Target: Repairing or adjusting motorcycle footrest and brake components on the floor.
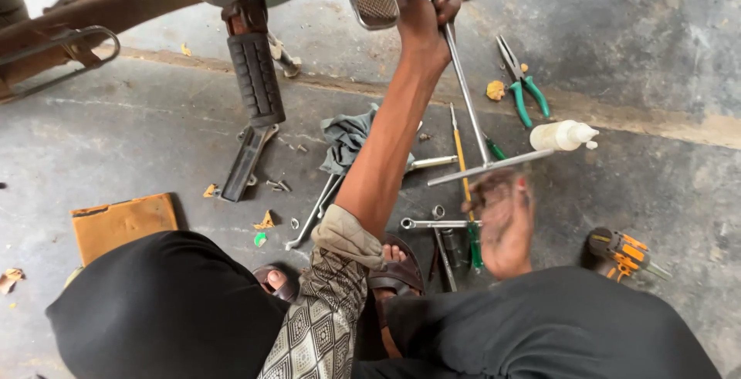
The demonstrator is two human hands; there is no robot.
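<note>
Grey concrete floor (154, 132), motorbike underside (116, 1) up top w/ footpeg (255, 78) & brake pedal (374, 2). Left hand (427, 8) gripped round the long T-handle wrench (463, 86) shaft near its top end, just right of the pedal. Right hand (502, 221) blurred, fingers loosely open on the crossbar end below. Looks like mid-turn on a fastener; next prob needs shaft kept steady. Pliers (521, 82), bottle (563, 135) right of hands; rag (347, 140) left.

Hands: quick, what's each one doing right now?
Left hand: closed around the T-handle wrench shaft.
Right hand: blurred, open palm at the wrench's crossbar; grip cannot be told.
</note>
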